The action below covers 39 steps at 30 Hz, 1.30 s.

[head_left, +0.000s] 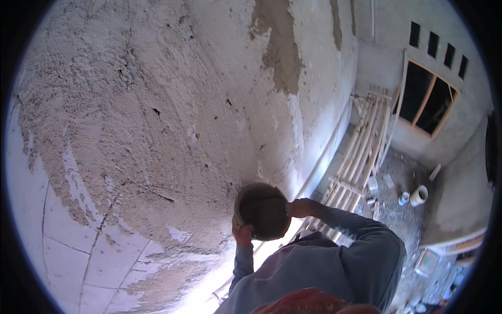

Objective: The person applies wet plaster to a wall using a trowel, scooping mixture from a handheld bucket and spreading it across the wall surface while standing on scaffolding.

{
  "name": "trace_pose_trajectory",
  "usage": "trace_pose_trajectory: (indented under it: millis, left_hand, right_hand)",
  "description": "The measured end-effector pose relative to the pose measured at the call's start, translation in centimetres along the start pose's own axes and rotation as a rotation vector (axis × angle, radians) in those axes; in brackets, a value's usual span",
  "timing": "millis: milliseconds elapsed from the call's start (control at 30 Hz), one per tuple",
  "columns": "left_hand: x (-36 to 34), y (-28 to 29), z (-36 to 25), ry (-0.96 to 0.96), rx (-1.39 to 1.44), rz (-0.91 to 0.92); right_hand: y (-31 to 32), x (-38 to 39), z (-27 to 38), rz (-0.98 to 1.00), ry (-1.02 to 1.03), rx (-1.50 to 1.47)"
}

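Note:
Both of my hands hold a round bucket close against the wall. Dark grey wet mortar seems to fill its inside, though the shade hides its depth. My left hand grips the rim at the lower left, fingers curled over the edge. On the opposite side, my right hand closes on the rim, its arm bent in a grey sleeve. The wall beside the bucket bears rough plaster with small holes. Higher up is a darker, damp-looking plaster patch.
A scaffold platform of wooden poles runs along the wall to the right. Below it, a white bucket and a smaller blue-and-white container stand on the rubble-strewn floor. A wood-framed window is in the far wall.

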<state>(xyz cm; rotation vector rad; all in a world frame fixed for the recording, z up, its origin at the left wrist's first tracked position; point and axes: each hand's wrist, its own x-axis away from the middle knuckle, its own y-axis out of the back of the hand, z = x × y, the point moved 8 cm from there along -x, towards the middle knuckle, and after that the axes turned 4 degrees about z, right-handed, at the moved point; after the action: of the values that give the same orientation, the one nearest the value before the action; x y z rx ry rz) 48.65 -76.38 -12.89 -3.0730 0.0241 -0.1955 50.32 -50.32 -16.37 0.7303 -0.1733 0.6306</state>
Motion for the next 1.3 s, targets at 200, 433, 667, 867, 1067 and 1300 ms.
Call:
trace_pose_trajectory:
  millis: [200, 433, 667, 867, 1067, 1300]
  left_hand:
    - [-3.6, -0.2, 1.1, -0.143, -0.273, 0.149]
    - [-1.1, -0.6, 0.1, -0.044, -0.293, 0.298]
    - [0.4, 4.6, 4.5, -0.365, -0.817, 0.376]
    - [2.3, 5.9, 2.1, -0.496, -0.644, 0.11]
    - [7.1, 14.8, 7.5, -0.568, -1.198, 0.119]
    - [12.6, 22.0, 16.1, 0.142, 0.006, -0.55]
  right_hand:
    - [-8.9, -0.1, 5.7, 0.141, -0.089, -0.712]
    - [-13.5, 3.6, 6.4, 0.196, -0.091, -1.451]
    - [-8.0, 1.2, 1.5, -0.042, 0.089, -1.71]
    - [15.8, 6.9, 3.2, -0.524, 0.439, -1.623]
    - [38.1, 22.8, 17.0, -1.453, 1.02, -0.688]
    - [45.0, 31.4, 19.4, -2.51, 1.135, -0.188]
